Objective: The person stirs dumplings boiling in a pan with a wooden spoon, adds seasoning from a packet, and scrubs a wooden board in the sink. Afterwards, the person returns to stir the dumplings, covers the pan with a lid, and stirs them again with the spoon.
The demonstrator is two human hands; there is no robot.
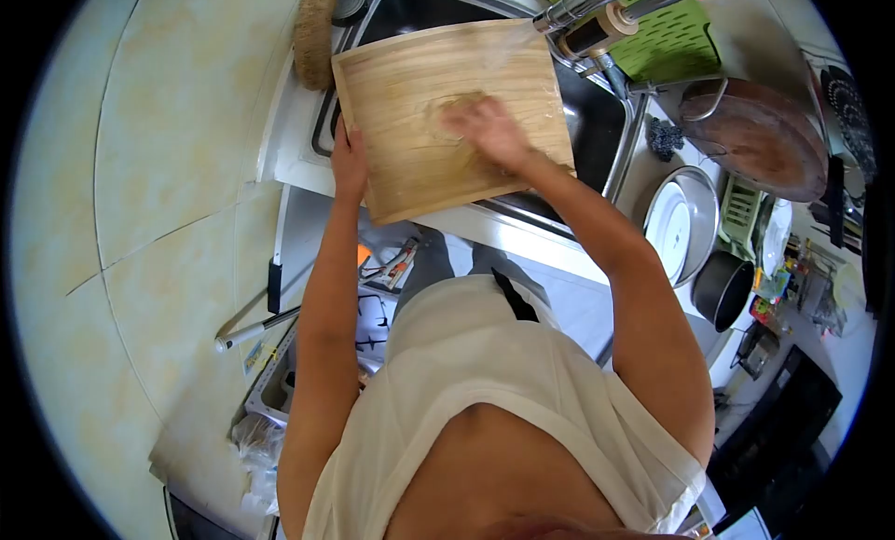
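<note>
while hands (488, 130) touch it, the wooden board (410, 172) glistens.

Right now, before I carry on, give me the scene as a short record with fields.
Left hand: gripping the near-left edge of the wooden board
Right hand: on the board's face, fingers blurred
Board position: over the sink, covering part of it
Above the sink: metal tap
Right of the sink: dark scourer, white plate in a metal bowl, dark pot
Unclear: whether anything is under the right hand
</note>
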